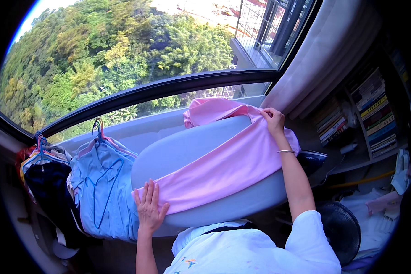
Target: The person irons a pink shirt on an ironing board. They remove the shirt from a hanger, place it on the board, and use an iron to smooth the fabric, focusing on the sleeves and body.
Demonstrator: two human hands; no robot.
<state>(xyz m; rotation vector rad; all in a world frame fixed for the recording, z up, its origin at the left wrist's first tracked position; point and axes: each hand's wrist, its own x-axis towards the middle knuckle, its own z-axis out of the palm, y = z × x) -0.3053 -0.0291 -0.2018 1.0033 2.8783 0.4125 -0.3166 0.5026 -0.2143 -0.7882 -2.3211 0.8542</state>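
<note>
A pink garment (223, 169), which looks like a pair of trousers, lies across a light blue ironing board (182, 137). One long narrow part stretches along the board toward the left, and another is bunched over its far edge. My left hand (150, 205) rests with its fingers spread on the narrow hem end. At the garment's far right, my right hand (274, 122) pinches the cloth along its upper edge. A dark iron (312, 160) stands by the board's right end, partly hidden by the garment and my right arm.
Light blue shirts (102, 192) on hangers, with a blue hanger (106, 187) in front, hang at the left beside dark clothes (48, 187). A window (123, 98) runs behind the board. A black fan (340, 230) and bookshelves (374, 114) stand at the right.
</note>
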